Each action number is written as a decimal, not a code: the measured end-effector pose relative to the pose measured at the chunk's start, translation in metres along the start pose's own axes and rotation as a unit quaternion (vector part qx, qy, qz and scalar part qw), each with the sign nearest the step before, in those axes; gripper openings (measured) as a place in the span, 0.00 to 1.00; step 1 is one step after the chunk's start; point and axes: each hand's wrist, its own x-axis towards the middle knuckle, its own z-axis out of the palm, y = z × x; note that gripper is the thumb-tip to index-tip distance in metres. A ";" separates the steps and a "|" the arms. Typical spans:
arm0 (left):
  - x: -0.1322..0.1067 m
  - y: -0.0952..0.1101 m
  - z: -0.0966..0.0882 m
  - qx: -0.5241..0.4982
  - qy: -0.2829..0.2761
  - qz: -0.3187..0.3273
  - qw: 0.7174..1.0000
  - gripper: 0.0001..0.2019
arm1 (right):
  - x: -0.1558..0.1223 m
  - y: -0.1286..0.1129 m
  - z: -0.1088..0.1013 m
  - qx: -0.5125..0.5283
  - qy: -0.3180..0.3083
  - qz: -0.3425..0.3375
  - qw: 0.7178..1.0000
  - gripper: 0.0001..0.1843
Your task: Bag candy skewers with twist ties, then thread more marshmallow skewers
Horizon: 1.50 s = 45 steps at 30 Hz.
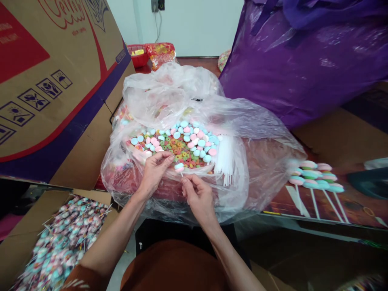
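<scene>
My right hand [198,198] pinches a short white stick between thumb and forefinger. On the stick's upper end sits a small candy [179,167] in pale blue, white and pink layers. Just left of that candy, my left hand [157,167] has its thumb and forefinger pressed together; whatever lies between them is too small to tell. Beyond both hands, an open clear plastic bag [266,153] holds pink, blue and white candy discs [201,143] and many small coloured ring candies [182,156]. White sticks [224,159] lie in a bundle at its right.
A large printed carton [75,85] stands at left, with an open box of wrapped lollipops [66,234] below it. Larger stick candies [315,178] lie on the table at right. A purple bag [303,60] rises behind them. A red basket [139,58] sits at the back.
</scene>
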 end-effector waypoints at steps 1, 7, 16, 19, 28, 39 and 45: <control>0.000 0.000 0.000 -0.006 -0.004 -0.001 1.000 0.14 | 0.000 0.001 0.000 0.009 -0.007 0.004 1.000 0.16; 0.001 0.003 -0.001 -0.081 -0.028 -0.037 0.996 0.23 | -0.003 0.007 -0.002 0.059 -0.077 0.041 0.994 0.16; -0.008 0.005 0.009 -0.127 -0.016 -0.092 0.988 0.35 | -0.006 0.011 0.005 0.022 0.006 -0.015 1.000 0.15; -0.012 0.002 0.018 -0.110 -0.033 -0.089 0.989 0.34 | -0.004 0.011 0.005 0.008 0.034 -0.032 0.999 0.14; 0.030 -0.010 0.056 0.178 -0.095 0.118 0.972 0.11 | 0.017 0.014 -0.030 0.054 0.142 -0.013 0.988 0.16; 0.063 -0.003 0.056 0.458 -0.155 0.192 0.854 0.12 | 0.006 0.028 -0.031 0.093 0.142 0.038 0.985 0.19; 0.035 0.000 0.031 0.109 -0.148 -0.014 0.983 0.13 | 0.015 0.018 -0.026 0.117 0.159 0.010 0.980 0.18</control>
